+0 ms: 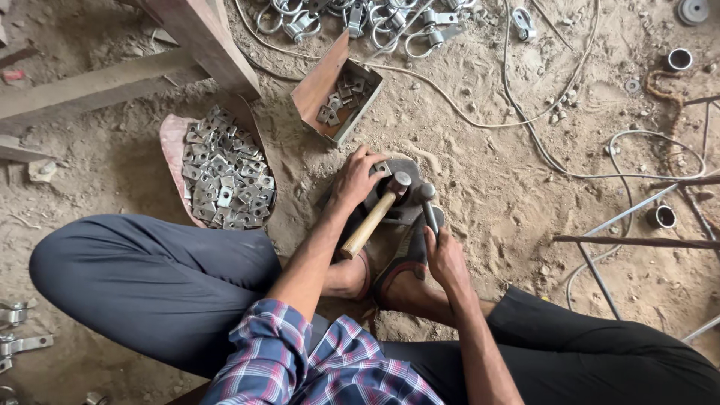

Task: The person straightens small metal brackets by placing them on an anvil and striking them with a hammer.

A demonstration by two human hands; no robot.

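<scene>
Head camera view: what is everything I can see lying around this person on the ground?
hammer: one, wooden handle, steel head, lying on the metal block
metal block: one, grey, on the sand at centre
plates: a heap, too many to count, silvery, on a reddish tray at left
box: one, rusty brown, open, a few plates inside, above centre
clamps: a pile, silvery, top edge
wire: pale, looping over the sand at right
rods: several, dark, right edge
beams: wooden, top left
left hand: on the block, beside the hammer head
right hand: gripping a dark lever on the block
</scene>
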